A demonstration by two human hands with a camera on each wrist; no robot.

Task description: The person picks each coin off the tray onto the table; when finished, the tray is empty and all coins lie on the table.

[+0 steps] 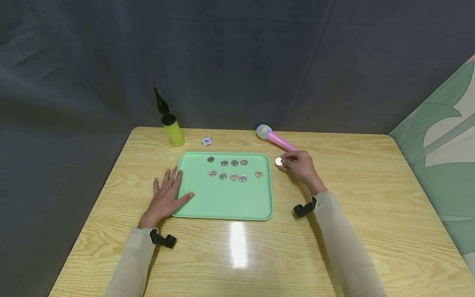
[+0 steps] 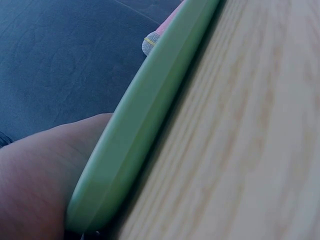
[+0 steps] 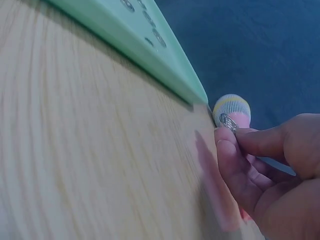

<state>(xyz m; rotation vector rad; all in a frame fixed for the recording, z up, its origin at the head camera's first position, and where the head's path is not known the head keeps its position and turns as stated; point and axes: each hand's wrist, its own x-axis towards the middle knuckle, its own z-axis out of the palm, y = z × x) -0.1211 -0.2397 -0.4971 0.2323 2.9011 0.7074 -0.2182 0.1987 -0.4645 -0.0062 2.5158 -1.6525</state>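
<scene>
A light green tray (image 1: 222, 202) lies on the wooden table with several silver coins (image 1: 243, 178) in two rough rows on it. Over the tray's left rim rests my left hand (image 1: 167, 198), fingers spread and thumb reaching onto the tray. Just off the tray's right edge, my right hand (image 1: 298, 165) pinches one coin (image 1: 278, 161) between thumb and fingertips; it shines white in the head view. The right wrist view shows that same coin (image 3: 228, 122) edge-on at the fingertips, overlapping the toy microphone's head (image 3: 232, 103) behind it.
Behind the tray stands a yellow-green hand pump (image 1: 174, 134) with a black top. A poker chip (image 1: 206, 141) lies right of it. The pink toy microphone (image 1: 280, 141) lies behind my right hand. A dark curtain (image 1: 237, 62) hangs beyond the table's far edge.
</scene>
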